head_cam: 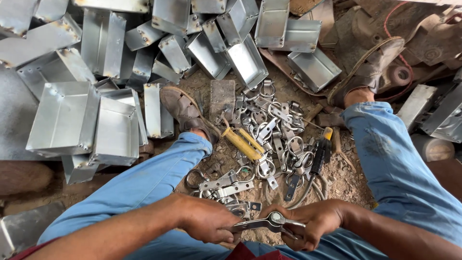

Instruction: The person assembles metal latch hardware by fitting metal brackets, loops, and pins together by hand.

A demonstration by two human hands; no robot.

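My left hand [208,222] and my right hand [308,224] meet low in the view, between my knees. Together they grip a small metal hasp latch [269,222] with a ring and a flat strap. The left hand pinches the strap's left end; the right hand wraps around its ring end. Just beyond the hands a heap of similar metal hasps and rings [269,139] lies on the dirt floor.
Several galvanised sheet-metal boxes [67,115] are piled at the left and along the top. Yellow-handled pliers [243,142] and a black-and-yellow screwdriver [321,151] lie among the latches. My legs in blue trousers and sandalled feet [185,108] frame the heap.
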